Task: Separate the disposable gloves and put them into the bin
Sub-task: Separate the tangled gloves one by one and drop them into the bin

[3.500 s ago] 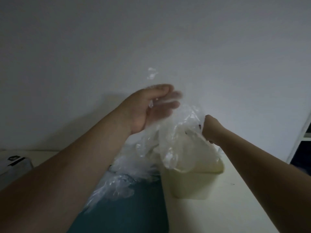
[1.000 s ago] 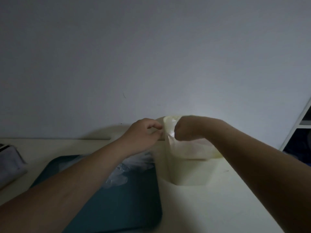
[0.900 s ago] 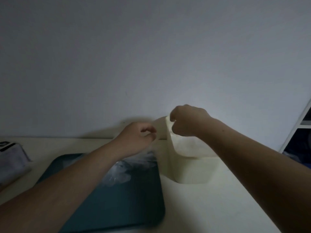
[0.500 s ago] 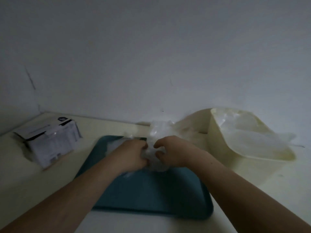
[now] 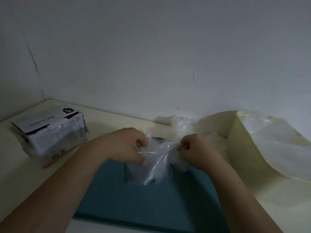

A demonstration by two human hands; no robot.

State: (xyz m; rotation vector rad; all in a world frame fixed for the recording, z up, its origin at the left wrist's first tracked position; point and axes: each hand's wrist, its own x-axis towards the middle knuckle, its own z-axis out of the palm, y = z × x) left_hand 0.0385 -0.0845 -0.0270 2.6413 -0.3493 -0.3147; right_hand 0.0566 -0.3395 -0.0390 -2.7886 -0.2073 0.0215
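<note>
A bunch of clear plastic disposable gloves (image 5: 156, 158) hangs between my two hands above the teal tray (image 5: 148, 204). My left hand (image 5: 129, 147) pinches its left side with curled fingers. My right hand (image 5: 195, 150) pinches the right side, and a crumpled wad of gloves sits under it. More clear plastic (image 5: 181, 123) sticks up behind my hands. The cream bin (image 5: 242, 157) stands to the right of the tray, with loose clear gloves (image 5: 276, 142) lying inside it.
A white cardboard box (image 5: 50, 133) with black print sits on the cream table (image 5: 20, 174) at the left, near the wall corner. The white wall runs close behind the tray and the bin.
My hands left the bin, came down over the tray and took hold of the glove bunch. In the last half second they have pulled apart, stretching the plastic between them. The view swung left.
</note>
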